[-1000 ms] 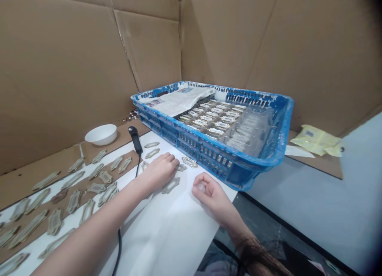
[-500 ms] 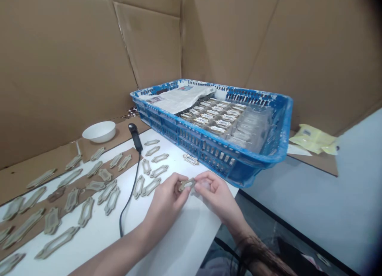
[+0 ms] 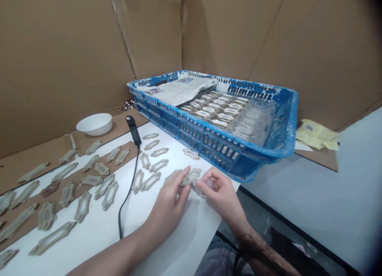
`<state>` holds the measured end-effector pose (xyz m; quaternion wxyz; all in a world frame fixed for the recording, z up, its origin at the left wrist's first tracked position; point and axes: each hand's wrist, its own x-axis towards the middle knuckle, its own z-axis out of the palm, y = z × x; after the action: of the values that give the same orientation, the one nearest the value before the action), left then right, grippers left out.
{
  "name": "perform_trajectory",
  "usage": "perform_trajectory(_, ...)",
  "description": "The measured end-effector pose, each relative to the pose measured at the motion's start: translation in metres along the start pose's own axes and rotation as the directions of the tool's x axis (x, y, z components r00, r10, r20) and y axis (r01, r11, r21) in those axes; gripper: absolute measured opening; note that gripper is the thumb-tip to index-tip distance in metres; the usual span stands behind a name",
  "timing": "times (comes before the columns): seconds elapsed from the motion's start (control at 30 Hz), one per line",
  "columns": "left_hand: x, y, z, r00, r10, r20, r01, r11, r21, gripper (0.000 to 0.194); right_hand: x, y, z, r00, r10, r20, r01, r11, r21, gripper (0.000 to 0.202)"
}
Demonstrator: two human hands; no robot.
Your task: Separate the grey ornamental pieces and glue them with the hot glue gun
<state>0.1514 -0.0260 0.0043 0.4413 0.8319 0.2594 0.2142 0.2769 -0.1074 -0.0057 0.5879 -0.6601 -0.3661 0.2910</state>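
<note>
Between the thumb and fingers of my left hand (image 3: 172, 194) is a small metal frame (image 3: 191, 177), tilted so its flat face shows. My right hand (image 3: 219, 192) is closed at the right end of that frame, fingertips pinched; what they hold, if anything, is too small to make out. Behind my left fingers another frame (image 3: 172, 175) lies partly hidden on the white table (image 3: 167, 244). A frame with a brighter outline (image 3: 191, 153) lies beside the basket. Several dull frames are spread out to the left, among them a long one (image 3: 53, 239).
A blue basket (image 3: 259, 158) holds rows of frames (image 3: 219, 102), clear plastic (image 3: 253, 120) and a printed white bag (image 3: 179, 92). A black cabled tool (image 3: 133, 131) lies left, near a white bowl (image 3: 94, 124). A yellow packet (image 3: 318, 134) is at right. Cardboard walls stand behind.
The held frame has tilted up and shows more of its face. My left hand has opened the view of a frame behind it. The camera view has shifted slightly.
</note>
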Motion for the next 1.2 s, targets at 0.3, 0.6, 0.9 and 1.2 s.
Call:
perform_trajectory(0.3,-0.0007,-0.0011,0.0003,0.994,0.109,0.018,-0.111,0.979,0.169,0.041,-0.0020,-0.0061,0.0022,0.995,0.094,0.025,-0.093,0.995,-0.033,0.026)
perform_trajectory(0.6,-0.0020,-0.0027,0.0029,0.982,0.186,0.041,-0.190,0.963,0.189,0.041,-0.0008,-0.0071,0.0013,0.996,0.081,0.022,-0.079,0.994,-0.076,0.025)
perform_trajectory(0.9,-0.0033,-0.0019,0.0052,0.979,0.197,0.053,-0.203,0.960,0.193,0.041,-0.0035,-0.0017,0.0043,0.996,0.005,-0.092,-0.024,0.978,-0.207,0.031)
perform_trajectory(1.2,-0.0040,-0.0014,0.0042,0.979,0.197,0.051,-0.202,0.966,0.158,0.039,-0.0056,-0.0007,0.0049,0.993,0.017,-0.113,-0.043,0.973,-0.226,0.034)
